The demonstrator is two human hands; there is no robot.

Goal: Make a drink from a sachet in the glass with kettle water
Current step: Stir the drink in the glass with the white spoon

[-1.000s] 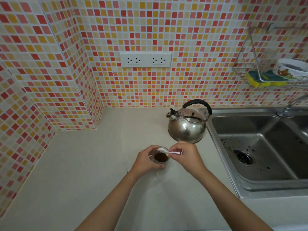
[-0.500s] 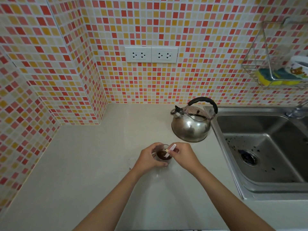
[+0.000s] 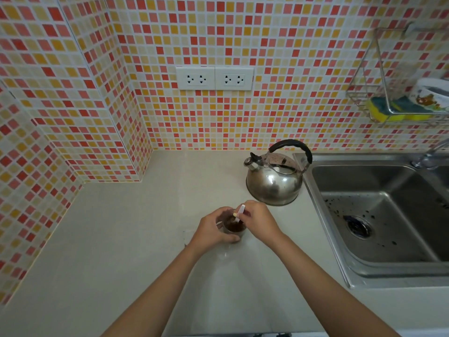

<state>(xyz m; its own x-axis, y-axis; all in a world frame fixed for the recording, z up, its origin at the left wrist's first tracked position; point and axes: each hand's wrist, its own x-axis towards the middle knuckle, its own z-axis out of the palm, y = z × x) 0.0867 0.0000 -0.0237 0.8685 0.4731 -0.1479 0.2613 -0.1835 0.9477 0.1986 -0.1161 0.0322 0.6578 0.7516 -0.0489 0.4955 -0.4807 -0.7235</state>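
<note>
A small glass (image 3: 233, 229) with dark brown drink stands on the beige counter (image 3: 121, 239). My left hand (image 3: 213, 229) grips the glass from its left side. My right hand (image 3: 258, 221) pinches a white plastic spoon (image 3: 240, 211), held steeply with its bowl down in the drink. A shiny steel kettle (image 3: 275, 181) with a black handle stands behind and to the right of the glass, by the sink's edge. No sachet is in view.
A steel sink (image 3: 379, 215) with dark specks lies at the right, its tap (image 3: 430, 156) at the far right. A wire rack (image 3: 398, 108) on the tiled wall holds a sponge and a bowl. Two wall sockets (image 3: 215, 78) sit above the counter.
The spoon went from lying flat across the glass rim to standing steeply in the drink. My right hand turned with it. The camera view shifted slightly.
</note>
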